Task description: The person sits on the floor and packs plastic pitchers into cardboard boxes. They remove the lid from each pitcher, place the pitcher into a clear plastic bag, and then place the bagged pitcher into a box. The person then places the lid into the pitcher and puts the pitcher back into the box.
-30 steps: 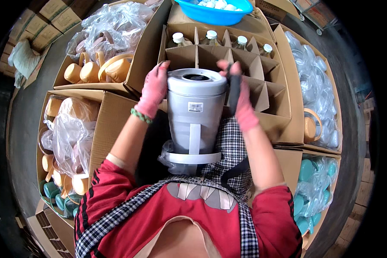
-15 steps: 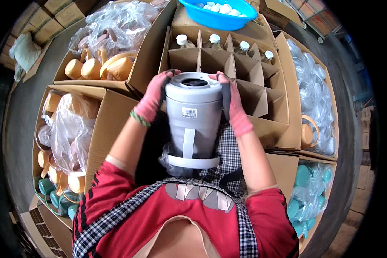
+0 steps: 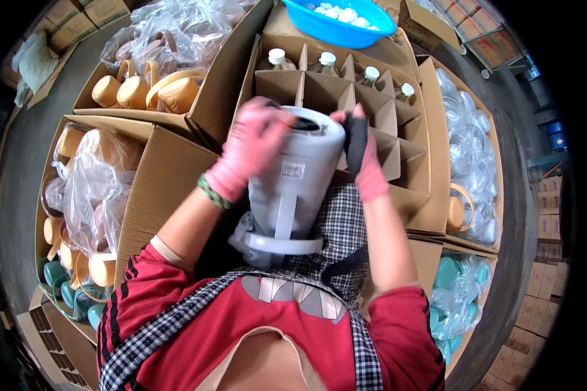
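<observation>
A grey plastic jug casing (image 3: 293,176) with a barcode sticker stands tilted between my legs. It has a round dark opening at its top, a vertical strip down its front and a wide ring with clear plastic film near its foot. My left hand (image 3: 251,146), in a pink glove and blurred by motion, is closed over the top rim, its fingertips by the opening. On the opposite side my right hand (image 3: 362,146), in a pink and black glove, grips the rim with bent fingers.
Ahead is a divided carton (image 3: 398,189) with several white-capped bottles (image 3: 328,63) in its far cells. A blue basin (image 3: 339,26) of white pieces stands behind. Cartons of orange cups (image 3: 133,90), clear-wrapped parts (image 3: 466,130) and teal parts (image 3: 447,274) flank me.
My left hand has shifted from the rim's left side over its top, toward the opening. The casing leans more to the right at its top. The view has turned slightly.
</observation>
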Demonstrator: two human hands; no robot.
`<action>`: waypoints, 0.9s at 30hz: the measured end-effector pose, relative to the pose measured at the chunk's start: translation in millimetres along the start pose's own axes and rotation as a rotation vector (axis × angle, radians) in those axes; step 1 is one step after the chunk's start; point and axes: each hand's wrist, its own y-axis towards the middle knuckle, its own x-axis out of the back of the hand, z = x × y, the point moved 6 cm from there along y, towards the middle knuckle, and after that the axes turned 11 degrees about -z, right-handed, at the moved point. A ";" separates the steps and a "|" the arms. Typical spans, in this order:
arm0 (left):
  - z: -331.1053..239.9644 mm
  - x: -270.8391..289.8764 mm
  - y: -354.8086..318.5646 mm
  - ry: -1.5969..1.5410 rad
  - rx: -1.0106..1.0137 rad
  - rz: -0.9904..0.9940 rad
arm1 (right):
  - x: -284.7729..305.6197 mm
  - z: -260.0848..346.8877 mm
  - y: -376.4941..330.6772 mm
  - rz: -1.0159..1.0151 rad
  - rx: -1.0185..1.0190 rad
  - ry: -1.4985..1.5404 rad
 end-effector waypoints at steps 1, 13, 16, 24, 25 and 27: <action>-38.1 -4.3 -11.0 0.158 -0.183 -0.178 | 8.0 -8.7 18.8 -0.040 -0.125 0.058; -42.0 -2.6 -9.3 0.150 -0.318 -0.225 | 7.4 -22.2 20.1 0.026 -0.210 0.167; -38.5 -5.7 -10.1 0.224 -0.144 -0.235 | -18.8 -1.9 -0.1 0.102 -0.014 0.058; -23.8 1.5 0.1 0.081 -0.201 -0.056 | -11.5 1.9 -5.1 0.096 0.013 -0.105; -48.0 -3.5 -5.9 0.172 -0.314 -0.058 | -3.3 -1.0 6.8 0.062 -0.099 0.032; -59.4 -9.7 -11.4 0.172 -0.361 -0.083 | -7.2 -11.1 19.5 0.212 -0.113 0.039</action>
